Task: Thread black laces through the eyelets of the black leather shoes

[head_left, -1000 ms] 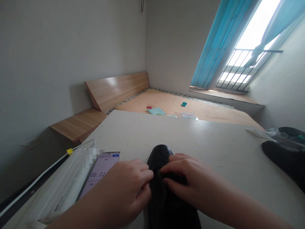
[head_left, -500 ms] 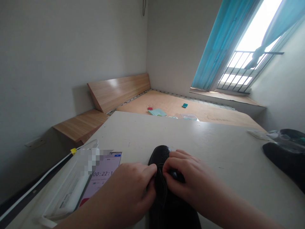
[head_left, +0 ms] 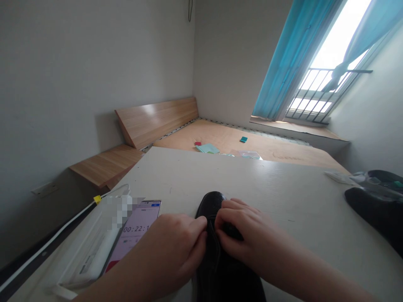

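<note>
A black leather shoe (head_left: 217,256) stands on the white table in front of me, its rounded toe pointing away. From the left, my left hand (head_left: 181,241) reaches over with thumb and forefinger pinched together at the shoe's upper. My right hand (head_left: 241,228) is on the other side, its fingers curled and closed on the upper just behind the toe. The two pinches are close together, with a raised seam or edge of the upper between them. Exactly which bit of the shoe the fingertips grip is hidden.
Left of my hands, a phone (head_left: 138,233) with a running timer lies beside a clear plastic case (head_left: 83,260). At the right table edge is another black shoe (head_left: 373,212) with clear plastic near it. Beyond the table (head_left: 195,176) is a bed (head_left: 217,132) with small packets.
My right fingers have shifted very slightly left on the shoe. The left hand keeps its pinch, and the shoe stays in place.
</note>
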Motion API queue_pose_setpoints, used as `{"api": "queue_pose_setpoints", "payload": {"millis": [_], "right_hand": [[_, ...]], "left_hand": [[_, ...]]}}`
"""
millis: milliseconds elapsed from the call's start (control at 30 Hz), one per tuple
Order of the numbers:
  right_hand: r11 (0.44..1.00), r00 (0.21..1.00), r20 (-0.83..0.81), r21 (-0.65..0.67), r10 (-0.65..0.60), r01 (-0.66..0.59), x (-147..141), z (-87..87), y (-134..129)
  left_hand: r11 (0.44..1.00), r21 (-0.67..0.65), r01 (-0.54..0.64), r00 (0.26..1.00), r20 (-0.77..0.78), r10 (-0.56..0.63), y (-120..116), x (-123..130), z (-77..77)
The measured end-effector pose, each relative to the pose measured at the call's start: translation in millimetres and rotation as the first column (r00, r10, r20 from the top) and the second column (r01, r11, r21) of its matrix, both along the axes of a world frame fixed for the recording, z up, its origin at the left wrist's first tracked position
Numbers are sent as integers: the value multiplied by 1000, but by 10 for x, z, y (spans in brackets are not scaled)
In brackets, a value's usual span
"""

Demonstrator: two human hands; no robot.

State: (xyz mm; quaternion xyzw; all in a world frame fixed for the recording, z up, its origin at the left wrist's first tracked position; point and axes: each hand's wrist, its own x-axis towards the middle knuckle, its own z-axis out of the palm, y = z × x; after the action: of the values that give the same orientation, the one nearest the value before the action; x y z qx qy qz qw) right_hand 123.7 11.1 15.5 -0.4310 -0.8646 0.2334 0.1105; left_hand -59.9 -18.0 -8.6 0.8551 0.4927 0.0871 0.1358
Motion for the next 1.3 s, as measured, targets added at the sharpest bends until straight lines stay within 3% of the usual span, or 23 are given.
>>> {"api": "queue_pose_setpoints", "payload": {"millis": [100, 167, 267, 333, 433, 533, 600, 767, 900, 1000, 1100, 1200, 1267, 1300], "right_hand": [[998, 988, -145, -44, -51, 45, 122, 136, 26], [983, 946, -306, -176, -107, 54, 238, 245, 42], [925, 821, -551, -370, -146, -84, 385, 377, 46], [900, 756, -638, -401, -143, -168, 411, 415, 34], [938, 821, -558, -334, -119, -91, 336, 374, 17], [993, 945, -313, -101, -96, 67, 217, 248, 33], [996, 981, -173, 6, -84, 86, 159, 154, 64], [998, 997, -24, -7, -67, 67, 85, 11, 131], [999, 991, -122, -9, -54, 53, 43, -2, 136], [990, 932, -350, -137, -91, 45, 75, 70, 142], [954, 776, -620, -288, -119, -84, 196, 228, 144], [948, 629, -762, -293, -155, -122, 356, 424, 92], [966, 619, -770, -249, -153, -71, 441, 537, 21], [979, 666, -735, -203, -130, -32, 470, 577, -19]], "left_hand": [[1000, -30, -4, 1000, 29, 5, -14, -15, 9], [999, -40, 1, 999, 41, 1, -22, -34, 0], [998, 57, -11, 999, 42, 9, -12, -69, -33], [985, 172, -21, 999, 42, 14, 7, -90, -57], [964, 267, 2, 996, 83, -25, 25, -102, -76], [960, 278, 31, 990, 125, -68, 20, -87, -69], [961, 274, 31, 990, 125, -68, 15, -71, -59], [968, 246, 50, 991, 107, -78, 23, -61, -56], [963, 261, 60, 992, 93, -86, 30, -70, -67], [960, 278, 36, 984, 158, -82, 29, -76, -59], [956, 294, -16, 957, 281, -70, 23, -89, -37], [947, 313, -68, 935, 351, -49, 1, -100, -27], [955, 287, -71, 930, 364, -40, -20, -97, -37], [965, 254, -57, 932, 359, -39, -30, -91, -47]]}}
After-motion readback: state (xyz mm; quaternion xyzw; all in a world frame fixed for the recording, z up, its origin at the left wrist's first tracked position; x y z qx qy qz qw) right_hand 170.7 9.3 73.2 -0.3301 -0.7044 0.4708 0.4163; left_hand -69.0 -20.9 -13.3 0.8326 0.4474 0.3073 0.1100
